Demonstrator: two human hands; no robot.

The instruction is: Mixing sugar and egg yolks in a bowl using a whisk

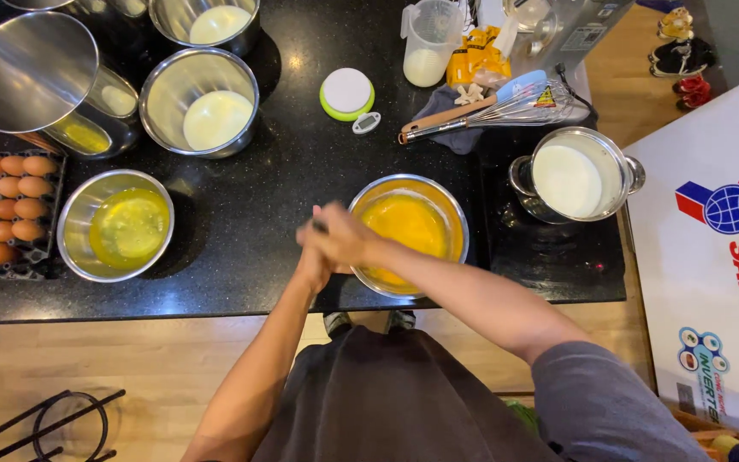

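**Yolk bowl at the counter's lip, both hands bunched beside it**

Nearest me, my two hands meet just left of the steel bowl of beaten yolk (pixel 410 229). The right hand (pixel 344 238) lies over the left hand (pixel 311 267), fingers curled together around something small and dark that pokes out toward the upper left; I cannot tell what it is, nor how firmly the left fingers grip beneath the right.

The yolk bowl sits at the near edge of the black counter (pixel 258 282), its rim close to the drop. My right forearm crosses that near rim, so I judge a careless pull of the elbow could tip it or drag it off onto the wooden floor.

Left of the yolk bowl, well apart, stands a steel bowl of egg whites (pixel 117 227), and beyond that a tray of brown eggs (pixel 3 210) at the counter's left end. A sideways sweep could jolt either.

Right of the yolk bowl, a pot of milk (pixel 573 175) sits on the dark hob; a splash of yolk could land there.

Farther back from the yolk bowl lie a whisk (pixel 506 109) on a grey cloth, a round green-and-white timer (pixel 346 92), and two steel bowls of pale cream (pixel 203 107).
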